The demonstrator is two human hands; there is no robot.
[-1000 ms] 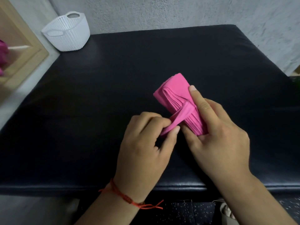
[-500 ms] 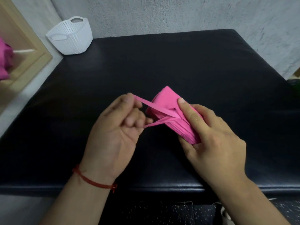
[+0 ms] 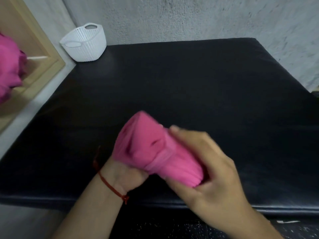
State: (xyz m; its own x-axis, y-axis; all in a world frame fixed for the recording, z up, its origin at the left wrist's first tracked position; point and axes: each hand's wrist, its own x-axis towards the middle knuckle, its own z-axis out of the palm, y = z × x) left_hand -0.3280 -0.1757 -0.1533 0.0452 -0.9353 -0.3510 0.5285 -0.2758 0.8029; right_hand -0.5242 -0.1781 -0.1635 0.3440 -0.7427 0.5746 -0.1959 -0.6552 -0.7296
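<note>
Far left: pale wooden frame set against the wall, with a blurred pink shape showing inside it. Just right of it, a white woven basket, upright, at the back left corner of the black padded surface; on the pad or just off its edge, cannot tell. Rough grey wall close behind the pad's rear edge.

Toward the near middle: left hand, red thread round the wrist, pushed into the open end of the pink cloth bundle. Fingers hidden under the fabric, so no telling whether curled or straight. Bundle held just above the front part of the pad, tilted, its covered end pointing up and away.

Right of that: right hand, fingers and thumb wrapped round the bundle's near end. Both wrists crossing the pad's rounded front edge. Behind and right of the hands, a wide stretch of black pad out to the slanting right edge, well apart from the basket.
</note>
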